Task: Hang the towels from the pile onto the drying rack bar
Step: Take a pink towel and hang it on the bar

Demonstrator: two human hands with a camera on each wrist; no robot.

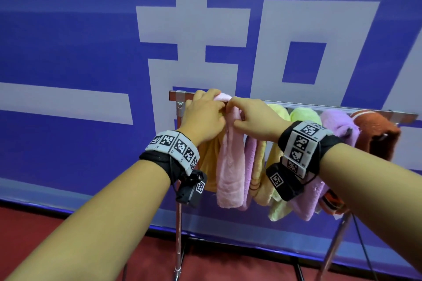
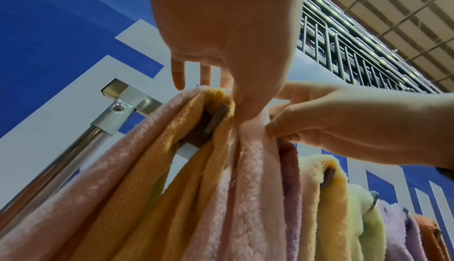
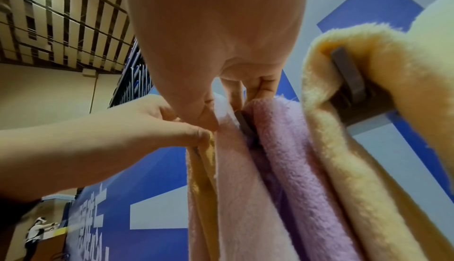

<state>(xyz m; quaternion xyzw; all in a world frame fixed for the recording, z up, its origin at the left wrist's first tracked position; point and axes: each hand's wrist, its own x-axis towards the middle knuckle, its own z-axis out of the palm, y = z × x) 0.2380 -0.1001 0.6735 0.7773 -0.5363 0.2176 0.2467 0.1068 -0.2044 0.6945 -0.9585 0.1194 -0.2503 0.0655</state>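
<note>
Two hands, left hand (image 1: 204, 113) and right hand (image 1: 255, 118), pinch one pink towel (image 1: 230, 162) at its fold over the drying rack bar (image 1: 301, 105), long axis hanging straight below both grips, left end, beside an orange towel (image 2: 196, 168).

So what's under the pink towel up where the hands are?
The pink towel drapes over the rack bar. There, both hands and cloth cover the bar; the left wrist view shows only bits of metal nearby.

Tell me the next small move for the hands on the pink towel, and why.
Probably spread the pink towel sideways along the bar: both the left hand and right hand pinch it at the top, where it hangs bunched narrow.
</note>
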